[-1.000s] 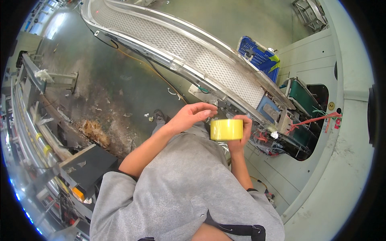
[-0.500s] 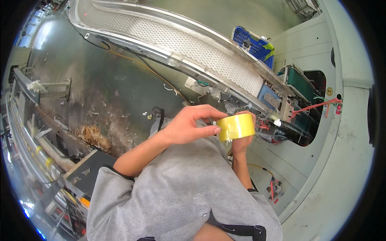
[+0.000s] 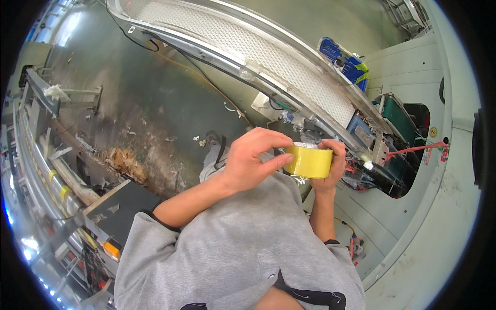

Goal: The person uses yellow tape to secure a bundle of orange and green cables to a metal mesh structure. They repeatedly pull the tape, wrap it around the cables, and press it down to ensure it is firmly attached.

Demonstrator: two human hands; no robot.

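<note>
A roll of yellow tape (image 3: 309, 162) is held up in front of my chest, its wide shiny band facing me. My right hand (image 3: 335, 168) grips it from the right and behind, fingers curled over the top edge. From the left, my left hand (image 3: 256, 159) has thumb and forefinger against the roll's left side, the thumb lying on the yellow band. Pale shreds (image 3: 299, 180) hang below the roll's lower edge. Whitish, crinkled material shows at its upper rim. The far side of the roll is hidden.
A metal-railed conveyor (image 3: 248, 44) with a pale textured belt runs diagonally beyond my hands. A pale machine housing (image 3: 418, 227) with a dark opening stands at the right. A blue crate (image 3: 336, 54) lies behind the conveyor. A dark-topped box (image 3: 126, 206) is at the left, near floor scraps.
The roll has turned a little in my hands, showing more of its upper rim. My right fingers now show over its right edge. The whole view has shifted slightly.
</note>
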